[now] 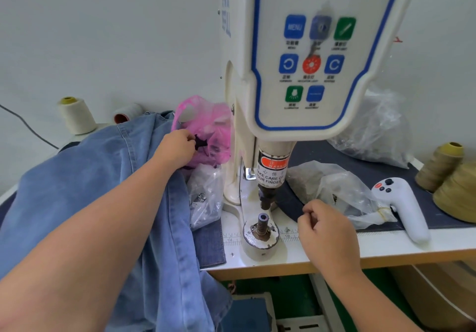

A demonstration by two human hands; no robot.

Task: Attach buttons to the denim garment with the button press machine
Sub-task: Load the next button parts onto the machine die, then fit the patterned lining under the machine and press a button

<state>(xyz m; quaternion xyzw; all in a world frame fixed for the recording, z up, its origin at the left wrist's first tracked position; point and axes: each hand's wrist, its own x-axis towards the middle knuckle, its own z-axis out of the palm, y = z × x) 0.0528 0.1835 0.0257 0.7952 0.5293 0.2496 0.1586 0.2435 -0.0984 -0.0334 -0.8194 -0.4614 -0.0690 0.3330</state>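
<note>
You face a plain pale wall (103,35), evenly lit. Before you runs a white worktop (386,244) with a light wooden front edge, and beneath it you see green floor (334,303).

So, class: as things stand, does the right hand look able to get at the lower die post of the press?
Probably yes. The right hand sits just beside the lower die post, with only bare white table between them. The denim garment lies off to the other side, so nothing blocks the way.
</note>
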